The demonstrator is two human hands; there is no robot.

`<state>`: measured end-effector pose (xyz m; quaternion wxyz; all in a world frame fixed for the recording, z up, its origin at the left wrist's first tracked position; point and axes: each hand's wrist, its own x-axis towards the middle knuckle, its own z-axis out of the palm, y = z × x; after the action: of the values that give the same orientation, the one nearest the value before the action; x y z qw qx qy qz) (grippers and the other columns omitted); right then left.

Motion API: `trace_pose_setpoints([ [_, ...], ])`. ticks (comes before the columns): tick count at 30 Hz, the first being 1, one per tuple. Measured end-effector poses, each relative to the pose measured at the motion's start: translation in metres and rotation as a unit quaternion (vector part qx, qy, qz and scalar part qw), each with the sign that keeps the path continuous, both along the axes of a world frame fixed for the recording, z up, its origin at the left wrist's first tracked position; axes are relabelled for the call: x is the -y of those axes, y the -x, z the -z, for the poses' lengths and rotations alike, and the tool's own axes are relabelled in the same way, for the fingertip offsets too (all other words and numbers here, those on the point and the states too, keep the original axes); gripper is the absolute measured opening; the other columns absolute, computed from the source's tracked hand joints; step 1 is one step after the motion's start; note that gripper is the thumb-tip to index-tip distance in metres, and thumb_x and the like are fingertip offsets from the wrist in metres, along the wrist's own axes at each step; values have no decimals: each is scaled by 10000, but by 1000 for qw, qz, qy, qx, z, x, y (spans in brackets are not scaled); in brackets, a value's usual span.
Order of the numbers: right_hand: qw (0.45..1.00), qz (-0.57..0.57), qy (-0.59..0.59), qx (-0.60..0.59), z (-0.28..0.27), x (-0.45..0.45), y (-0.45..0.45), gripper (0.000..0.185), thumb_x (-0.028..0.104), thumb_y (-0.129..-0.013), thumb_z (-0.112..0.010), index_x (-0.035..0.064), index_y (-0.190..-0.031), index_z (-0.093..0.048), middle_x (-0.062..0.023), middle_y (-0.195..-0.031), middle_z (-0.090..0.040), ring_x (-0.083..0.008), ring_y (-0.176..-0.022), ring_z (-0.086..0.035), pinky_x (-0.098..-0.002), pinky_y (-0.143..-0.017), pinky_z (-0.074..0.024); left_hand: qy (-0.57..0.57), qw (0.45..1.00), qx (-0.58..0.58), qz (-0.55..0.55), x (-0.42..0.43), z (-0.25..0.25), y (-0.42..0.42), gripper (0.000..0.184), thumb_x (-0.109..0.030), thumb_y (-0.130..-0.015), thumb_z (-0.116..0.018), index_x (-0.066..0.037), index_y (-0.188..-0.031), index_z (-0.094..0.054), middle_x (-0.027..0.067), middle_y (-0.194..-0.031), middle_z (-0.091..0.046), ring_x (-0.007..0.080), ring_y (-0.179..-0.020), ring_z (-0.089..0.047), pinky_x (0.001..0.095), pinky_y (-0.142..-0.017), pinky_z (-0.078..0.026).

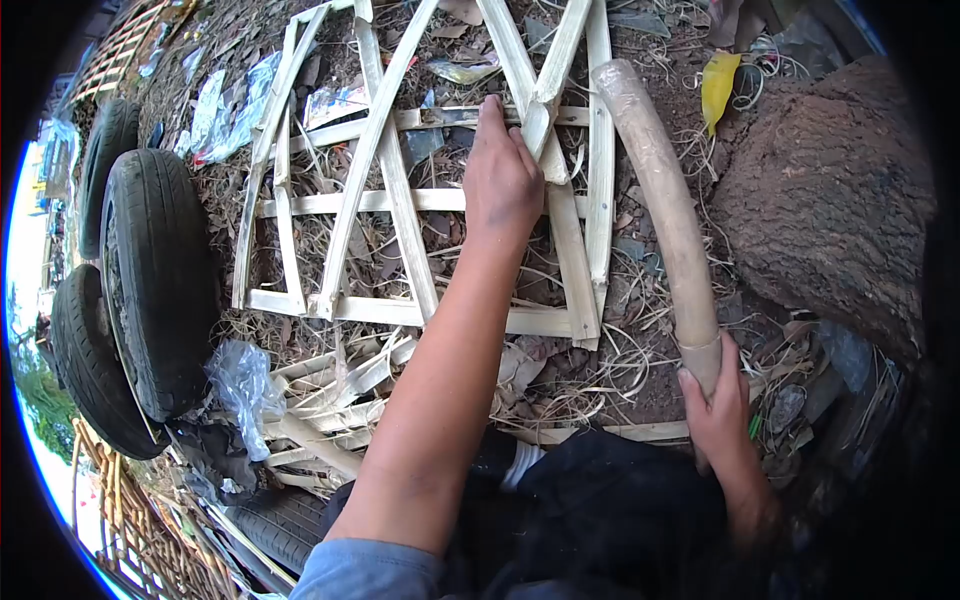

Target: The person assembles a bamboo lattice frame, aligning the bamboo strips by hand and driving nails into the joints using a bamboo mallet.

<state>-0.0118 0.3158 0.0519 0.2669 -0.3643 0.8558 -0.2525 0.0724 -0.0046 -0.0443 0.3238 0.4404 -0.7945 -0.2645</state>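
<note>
In the head view we see a lattice of pale split strips (380,311) lying on littered ground in front of the person. Its crosspieces run from left to right, while the longer strips run roughly away from the person, some slanting across one another.

Our left hand (503,190) is over the lattice, fingers fairly straight and aimed at the far side. It touches the near end of a slanting strip (561,58), whose long axis leads up and slightly right; we cannot tell how firmly the fingers close on it.

Our right hand (718,405) is wrapped around the narrower near end of a pale, thick stick (665,190). The stick lies to the right of the lattice, its long axis running away from us and leaning left, with a gentle bow to the right. Its blunt, thicker end points to the far side, close beside the lattice's right strips.

Farther right we have a rough brown trunk (830,190) and a yellow leaf (717,90); well to the left stand worn tyres (155,285), near a crumpled clear bag (245,390).
</note>
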Motion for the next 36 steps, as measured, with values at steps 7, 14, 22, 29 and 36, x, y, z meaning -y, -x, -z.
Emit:
trace_pose_setpoints([
  [7, 995, -64, -68, -20, 1, -5, -1, 649, 124, -842, -649, -69, -1379, -340, -326, -1067, -615, -483, -992, -633, -478, -856, -501, 18, 1000, -20, -4, 7, 2, 4, 436, -125, -987, -404, 93, -1364, -410, 309, -1303, -538, 440, -1197, -535, 456, -1022, -429],
  [14, 999, -27, -32, -12, -5, -25, -1, 632, 135, -845, -651, -74, -1363, -354, -319, -1042, -625, -488, -974, -637, -486, -844, -509, 5, 999, -31, 6, 6, 2, 0, 443, -96, -961, -414, 138, -1337, -394, 353, -1282, -522, 473, -1179, -530, 471, -1018, -428],
  [22, 993, -83, -25, -77, -2, -22, 2, 668, 144, -817, -691, -67, -1354, -355, -319, -983, -628, -493, -888, -644, -500, -754, -521, -41, 999, -26, -9, 1, -1, 0, 442, -121, -987, -395, 92, -1374, -405, 296, -1346, -512, 411, -1239, -516, 436, -1046, -414],
  [29, 994, -56, 11, -89, -3, -14, 5, 630, 151, -842, -676, -48, -1358, -373, -318, -1010, -626, -501, -904, -626, -499, -771, -508, -14, 1000, -18, -16, 5, 0, 1, 444, -134, -989, -407, 90, -1372, -412, 308, -1310, -532, 439, -1211, -526, 450, -1034, -421],
  [36, 997, -26, -21, -70, -13, -5, 0, 635, 132, -848, -654, -29, -1386, -357, -313, -1055, -623, -477, -963, -637, -481, -820, -508, -26, 999, -14, -17, -1, 0, -2, 435, -133, -985, -413, 88, -1359, -423, 300, -1308, -540, 434, -1194, -541, 450, -1019, -434],
])
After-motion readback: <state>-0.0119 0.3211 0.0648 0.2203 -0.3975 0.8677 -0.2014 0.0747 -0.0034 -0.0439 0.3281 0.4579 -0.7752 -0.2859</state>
